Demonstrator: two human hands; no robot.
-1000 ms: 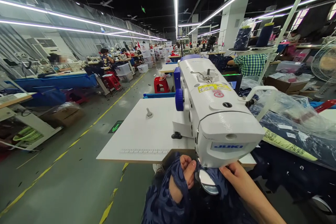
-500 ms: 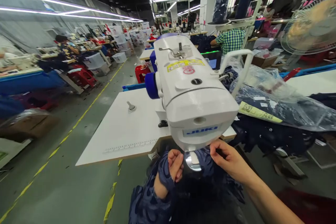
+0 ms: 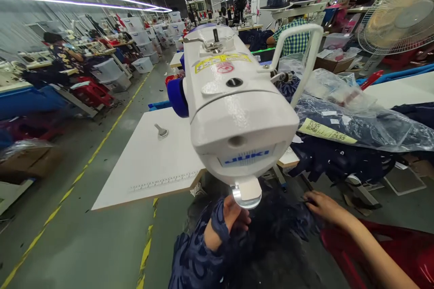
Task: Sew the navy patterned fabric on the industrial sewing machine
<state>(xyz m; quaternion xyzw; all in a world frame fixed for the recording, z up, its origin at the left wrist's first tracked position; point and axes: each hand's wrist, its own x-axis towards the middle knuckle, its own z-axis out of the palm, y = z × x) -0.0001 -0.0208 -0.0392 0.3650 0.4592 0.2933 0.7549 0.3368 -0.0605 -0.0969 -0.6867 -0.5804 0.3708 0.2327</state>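
Observation:
A white sewing machine head (image 3: 244, 131) marked JUKI stands in front of me. My left hand (image 3: 235, 216) is just below it, partly covered by the round guard (image 3: 249, 194); the fingers that show are curved and apart from the thumb. Navy patterned fabric (image 3: 200, 253) covers the left forearm, with a band of it round the wrist. To the right, my right hand (image 3: 322, 207) pinches the edge of dark navy fabric (image 3: 294, 221), which spreads over my lap. The needle area is hidden behind the machine head.
A white tabletop (image 3: 162, 158) with a printed ruler extends left. Plastic-wrapped navy goods (image 3: 369, 122) with a yellow label lie at right, near a fan (image 3: 407, 22). A red stool (image 3: 383, 253) stands at lower right. People work at tables farther back.
My right hand has moved right and down, away from the machine, with fabric in its fingers. My left hand has shifted slightly right and its pinch has loosened. The view has tilted down.

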